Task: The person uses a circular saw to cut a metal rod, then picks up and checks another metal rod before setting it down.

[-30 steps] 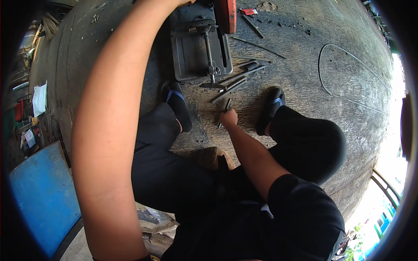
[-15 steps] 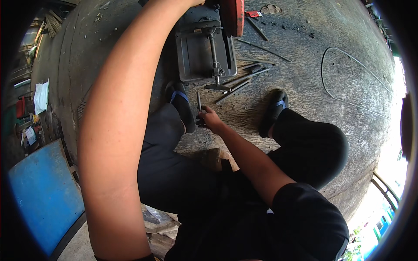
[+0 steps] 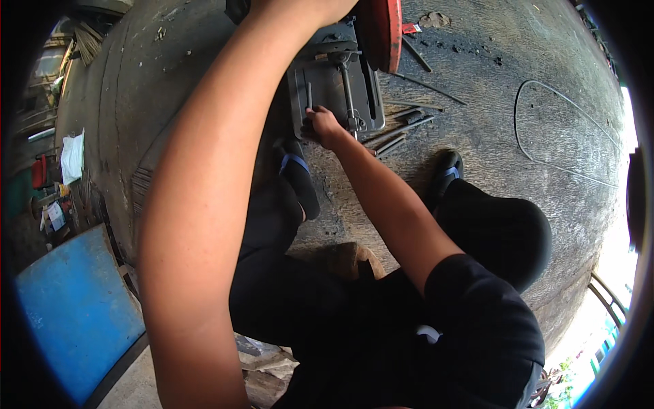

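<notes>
A cut-off saw stands on the floor ahead of me, with a red blade guard [image 3: 388,37] and a dark metal base [image 3: 334,88]. My left arm stretches up to the top of the saw. Only the back of my left hand [image 3: 334,9] shows beside the guard; its fingers are hidden at the upper edge. My right hand [image 3: 323,127] is closed around a short grey metal rod [image 3: 309,94], which points away from me over the left part of the base. Right of that hand is the saw's clamp screw [image 3: 347,88].
Several cut metal rods [image 3: 409,129] lie right of the saw, near a red packet [image 3: 411,28]. A bent wire loop [image 3: 518,119] lies farther right. My sandalled feet flank the floor before the saw. A blue panel [image 3: 78,313] stands at lower left.
My right hand has carried the rod forward, from above the floor near my left foot to over the saw's base. My left hand stays at the top of the saw.
</notes>
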Demonstrator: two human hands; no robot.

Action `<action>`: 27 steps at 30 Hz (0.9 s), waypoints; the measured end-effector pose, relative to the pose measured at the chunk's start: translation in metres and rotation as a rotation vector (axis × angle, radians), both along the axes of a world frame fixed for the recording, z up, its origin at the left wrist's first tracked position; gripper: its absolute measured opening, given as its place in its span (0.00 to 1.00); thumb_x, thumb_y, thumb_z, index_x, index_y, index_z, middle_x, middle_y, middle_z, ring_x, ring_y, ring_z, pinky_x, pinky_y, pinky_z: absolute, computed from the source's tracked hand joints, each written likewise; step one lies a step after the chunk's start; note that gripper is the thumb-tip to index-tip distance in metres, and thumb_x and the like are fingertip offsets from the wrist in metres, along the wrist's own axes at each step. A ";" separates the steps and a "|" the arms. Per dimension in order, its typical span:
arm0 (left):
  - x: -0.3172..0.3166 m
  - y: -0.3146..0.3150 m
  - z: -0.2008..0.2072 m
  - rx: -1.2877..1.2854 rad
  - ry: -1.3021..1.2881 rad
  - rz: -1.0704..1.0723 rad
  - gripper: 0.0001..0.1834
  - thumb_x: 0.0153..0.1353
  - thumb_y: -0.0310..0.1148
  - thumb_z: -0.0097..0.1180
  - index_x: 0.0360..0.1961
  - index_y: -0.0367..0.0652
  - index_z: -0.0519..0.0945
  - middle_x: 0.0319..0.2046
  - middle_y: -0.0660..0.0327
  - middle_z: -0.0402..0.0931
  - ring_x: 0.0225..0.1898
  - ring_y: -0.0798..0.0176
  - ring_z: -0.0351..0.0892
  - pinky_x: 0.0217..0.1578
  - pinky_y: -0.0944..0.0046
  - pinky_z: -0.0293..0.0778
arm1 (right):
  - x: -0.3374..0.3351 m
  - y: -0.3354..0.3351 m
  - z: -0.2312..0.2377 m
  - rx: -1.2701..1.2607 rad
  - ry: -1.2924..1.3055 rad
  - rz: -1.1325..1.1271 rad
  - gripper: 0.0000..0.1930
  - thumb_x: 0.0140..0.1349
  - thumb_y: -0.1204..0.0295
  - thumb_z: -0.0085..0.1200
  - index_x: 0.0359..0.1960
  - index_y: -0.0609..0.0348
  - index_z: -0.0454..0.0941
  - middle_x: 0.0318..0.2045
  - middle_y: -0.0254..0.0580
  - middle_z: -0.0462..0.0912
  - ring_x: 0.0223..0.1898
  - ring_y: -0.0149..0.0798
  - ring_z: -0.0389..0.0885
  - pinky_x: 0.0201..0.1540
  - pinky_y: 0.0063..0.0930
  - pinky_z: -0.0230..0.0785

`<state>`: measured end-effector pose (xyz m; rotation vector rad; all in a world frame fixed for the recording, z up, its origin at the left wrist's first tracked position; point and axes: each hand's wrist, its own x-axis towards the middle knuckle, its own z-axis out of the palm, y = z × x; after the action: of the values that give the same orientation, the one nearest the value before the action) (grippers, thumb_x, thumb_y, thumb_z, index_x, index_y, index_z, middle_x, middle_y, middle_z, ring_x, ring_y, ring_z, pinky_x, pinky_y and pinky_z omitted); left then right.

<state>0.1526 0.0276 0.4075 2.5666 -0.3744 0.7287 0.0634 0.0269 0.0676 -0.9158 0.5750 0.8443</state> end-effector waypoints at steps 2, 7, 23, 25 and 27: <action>-0.002 -0.001 0.002 -0.007 0.010 -0.011 0.11 0.46 0.31 0.59 0.27 0.32 0.81 0.32 0.48 0.77 0.38 0.46 0.77 0.40 0.55 0.73 | 0.029 0.006 -0.002 0.044 0.006 -0.030 0.07 0.67 0.66 0.47 0.42 0.52 0.69 0.30 0.36 0.73 0.26 0.39 0.75 0.35 0.41 0.75; 0.006 -0.001 0.004 -0.048 -0.044 -0.106 0.10 0.45 0.27 0.59 0.28 0.31 0.80 0.30 0.49 0.76 0.35 0.47 0.77 0.37 0.56 0.73 | 0.075 0.022 -0.013 0.217 0.208 -0.165 0.07 0.68 0.66 0.43 0.36 0.53 0.69 0.21 0.35 0.68 0.22 0.37 0.71 0.36 0.45 0.74; -0.006 -0.008 0.005 -0.003 -0.010 -0.053 0.11 0.46 0.27 0.58 0.30 0.29 0.79 0.29 0.50 0.75 0.33 0.50 0.77 0.35 0.59 0.72 | 0.043 0.026 -0.012 -0.026 -0.004 -0.279 0.12 0.67 0.58 0.45 0.40 0.51 0.71 0.28 0.35 0.76 0.29 0.33 0.74 0.33 0.38 0.66; 0.001 -0.003 0.006 -0.036 0.093 -0.050 0.11 0.46 0.27 0.58 0.30 0.29 0.79 0.30 0.49 0.75 0.36 0.49 0.77 0.37 0.59 0.72 | 0.027 0.024 -0.007 -0.040 0.004 -0.217 0.11 0.67 0.59 0.45 0.40 0.52 0.71 0.27 0.35 0.76 0.29 0.34 0.74 0.33 0.36 0.65; 0.004 -0.002 0.001 0.012 -0.013 -0.069 0.11 0.46 0.27 0.58 0.30 0.29 0.79 0.31 0.48 0.76 0.38 0.49 0.77 0.39 0.58 0.72 | 0.001 0.017 0.001 0.010 -0.006 -0.174 0.10 0.67 0.60 0.47 0.39 0.53 0.71 0.27 0.35 0.75 0.28 0.33 0.74 0.32 0.32 0.65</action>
<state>0.1567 0.0260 0.4086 2.5480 -0.4707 0.7206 0.0645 0.0438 0.0685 -0.8457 0.6355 0.6866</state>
